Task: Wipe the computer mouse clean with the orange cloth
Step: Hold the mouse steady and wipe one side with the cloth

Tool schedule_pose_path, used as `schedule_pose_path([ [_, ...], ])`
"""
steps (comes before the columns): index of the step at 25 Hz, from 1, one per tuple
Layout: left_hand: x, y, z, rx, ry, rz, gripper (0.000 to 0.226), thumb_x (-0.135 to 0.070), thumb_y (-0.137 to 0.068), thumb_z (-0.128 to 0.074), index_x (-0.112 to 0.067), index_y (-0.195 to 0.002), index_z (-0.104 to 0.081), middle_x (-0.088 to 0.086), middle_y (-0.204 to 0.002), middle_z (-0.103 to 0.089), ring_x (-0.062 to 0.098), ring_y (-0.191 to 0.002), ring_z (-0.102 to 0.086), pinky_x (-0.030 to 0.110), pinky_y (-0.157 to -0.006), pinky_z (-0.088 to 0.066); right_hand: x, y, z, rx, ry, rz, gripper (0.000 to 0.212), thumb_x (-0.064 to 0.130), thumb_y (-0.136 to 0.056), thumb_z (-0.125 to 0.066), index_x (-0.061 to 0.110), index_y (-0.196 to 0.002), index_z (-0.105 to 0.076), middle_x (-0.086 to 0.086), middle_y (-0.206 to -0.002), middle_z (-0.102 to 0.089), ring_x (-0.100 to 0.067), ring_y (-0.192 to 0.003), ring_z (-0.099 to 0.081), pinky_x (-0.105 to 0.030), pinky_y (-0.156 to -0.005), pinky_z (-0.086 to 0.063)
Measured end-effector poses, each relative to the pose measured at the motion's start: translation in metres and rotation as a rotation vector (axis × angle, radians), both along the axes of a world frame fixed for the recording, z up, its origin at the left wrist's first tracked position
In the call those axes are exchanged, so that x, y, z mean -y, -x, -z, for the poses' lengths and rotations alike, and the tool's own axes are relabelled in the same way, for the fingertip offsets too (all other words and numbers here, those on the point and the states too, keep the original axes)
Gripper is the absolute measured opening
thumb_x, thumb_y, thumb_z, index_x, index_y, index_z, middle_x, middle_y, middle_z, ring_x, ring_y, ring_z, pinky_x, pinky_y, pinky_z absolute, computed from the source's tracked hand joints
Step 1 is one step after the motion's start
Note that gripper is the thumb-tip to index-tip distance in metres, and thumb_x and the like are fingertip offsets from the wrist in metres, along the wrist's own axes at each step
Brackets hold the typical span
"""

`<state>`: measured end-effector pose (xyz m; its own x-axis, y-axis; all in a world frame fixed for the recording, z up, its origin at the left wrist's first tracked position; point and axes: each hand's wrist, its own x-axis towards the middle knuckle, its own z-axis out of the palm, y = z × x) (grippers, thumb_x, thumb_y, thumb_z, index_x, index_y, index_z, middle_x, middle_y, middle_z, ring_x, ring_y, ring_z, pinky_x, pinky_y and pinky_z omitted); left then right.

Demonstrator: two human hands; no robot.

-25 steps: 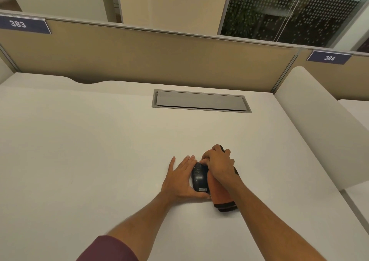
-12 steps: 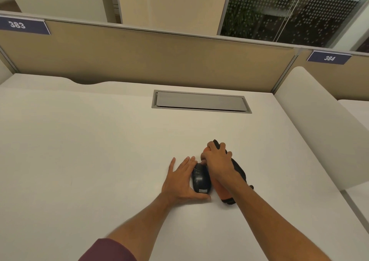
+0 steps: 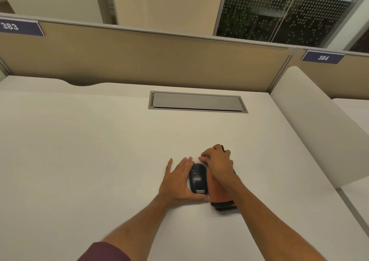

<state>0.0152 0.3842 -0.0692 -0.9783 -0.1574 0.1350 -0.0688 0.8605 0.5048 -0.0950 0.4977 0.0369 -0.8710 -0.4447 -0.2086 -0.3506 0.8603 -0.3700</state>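
Observation:
A dark computer mouse (image 3: 197,178) lies on the white desk (image 3: 89,150), its label end toward me. My left hand (image 3: 177,180) cups its left side, fingers flat along the desk and thumb hooked under the near end. My right hand (image 3: 217,163) presses the orange cloth (image 3: 219,196) against the mouse's right side. The cloth has a dark border and trails toward me from under my wrist. My right hand hides most of the cloth's far part.
A grey cable hatch (image 3: 197,101) is set into the desk behind the mouse. A beige partition (image 3: 139,61) closes the back, with number plates 383 (image 3: 12,27) and 384 (image 3: 322,58). A white side divider (image 3: 319,124) rises at the right.
My right hand has drawn the cloth back toward me along the mouse's right side after pushing it away half a second ago. My left hand and the mouse have stayed put.

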Motion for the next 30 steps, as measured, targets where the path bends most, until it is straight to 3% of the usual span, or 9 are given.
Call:
schedule_pose_path([
  [3, -0.001, -0.001, -0.002, 0.006, 0.002, -0.004, 0.129, -0.104, -0.055, -0.042, -0.025, -0.155, -0.022, -0.007, -0.162, -0.024, -0.001, -0.147, -0.006, 0.053, -0.122, 0.005, -0.019, 0.002, 0.007, 0.095, 0.212, -0.055, 0.027, 0.039, -0.096, -0.059, 0.023, -0.114, -0.071, -0.004, -0.126, -0.052, -0.029, -0.119, -0.045, -0.044, -0.105, -0.041],
  [10, 0.001, -0.001, -0.004, 0.038, -0.012, 0.020, 0.128, -0.103, -0.056, -0.044, -0.031, -0.156, -0.012, -0.009, -0.164, -0.017, -0.002, -0.148, 0.001, 0.050, -0.121, 0.011, 0.002, 0.005, 0.023, -0.051, -0.123, -0.140, 0.032, 0.043, -0.101, -0.048, 0.028, -0.123, -0.065, -0.003, -0.134, -0.046, -0.031, -0.124, -0.036, -0.047, -0.104, -0.039],
  [12, 0.000, 0.000, -0.003, 0.037, -0.010, 0.016, 0.129, -0.103, -0.056, -0.044, -0.027, -0.156, -0.015, -0.009, -0.163, -0.018, -0.003, -0.147, 0.001, 0.049, -0.122, 0.012, -0.001, 0.008, 0.027, -0.035, -0.048, -0.078, 0.031, 0.042, -0.101, -0.047, 0.028, -0.124, -0.064, -0.003, -0.135, -0.045, -0.031, -0.123, -0.037, -0.047, -0.105, -0.039],
  [15, 0.001, -0.001, -0.003, 0.025, -0.015, -0.002, 0.130, -0.103, -0.055, -0.045, -0.025, -0.156, -0.020, -0.009, -0.163, -0.020, -0.006, -0.145, 0.002, 0.047, -0.122, 0.013, -0.020, 0.009, 0.032, 0.037, 0.229, -0.015, 0.031, 0.045, -0.101, -0.046, 0.033, -0.125, -0.063, 0.000, -0.137, -0.045, -0.027, -0.121, -0.039, -0.037, -0.101, -0.036],
  [18, 0.000, -0.001, -0.004, 0.038, -0.005, 0.011, 0.130, -0.104, -0.055, -0.043, -0.026, -0.156, -0.018, -0.009, -0.163, -0.020, -0.006, -0.144, 0.001, 0.048, -0.122, 0.011, -0.034, 0.005, 0.037, 0.090, 0.210, -0.111, 0.031, 0.048, -0.100, -0.046, 0.040, -0.127, -0.060, 0.004, -0.136, -0.047, -0.024, -0.122, -0.041, -0.036, -0.100, -0.035],
  [23, 0.001, -0.001, -0.005, 0.041, -0.003, 0.011, 0.130, -0.104, -0.055, -0.042, -0.025, -0.155, -0.021, -0.008, -0.163, -0.021, -0.006, -0.144, -0.001, 0.048, -0.122, 0.009, -0.056, -0.016, 0.045, 0.027, 0.258, -0.258, 0.034, 0.034, -0.103, -0.044, 0.049, -0.133, -0.052, 0.005, -0.142, -0.043, -0.022, -0.123, -0.038, -0.031, -0.105, -0.034],
  [28, -0.002, -0.003, -0.007, 0.043, -0.041, -0.004, 0.128, -0.103, -0.054, -0.046, -0.028, -0.154, -0.021, -0.010, -0.162, -0.023, -0.008, -0.144, -0.001, 0.049, -0.122, 0.008, -0.094, -0.035, 0.050, -0.194, 0.238, -0.508, 0.045, 0.017, -0.099, -0.056, 0.046, -0.133, -0.055, -0.002, -0.150, -0.040, -0.026, -0.127, -0.038, -0.035, -0.105, -0.040],
  [30, -0.002, -0.003, -0.009, 0.054, -0.044, -0.005, 0.130, -0.104, -0.052, -0.047, -0.028, -0.155, -0.021, -0.011, -0.163, -0.021, -0.008, -0.144, 0.001, 0.048, -0.122, 0.009, -0.100, -0.031, 0.050, -0.228, 0.301, -0.445, 0.048, 0.011, -0.097, -0.058, 0.043, -0.133, -0.056, -0.004, -0.150, -0.041, -0.028, -0.129, -0.038, -0.037, -0.105, -0.040],
])
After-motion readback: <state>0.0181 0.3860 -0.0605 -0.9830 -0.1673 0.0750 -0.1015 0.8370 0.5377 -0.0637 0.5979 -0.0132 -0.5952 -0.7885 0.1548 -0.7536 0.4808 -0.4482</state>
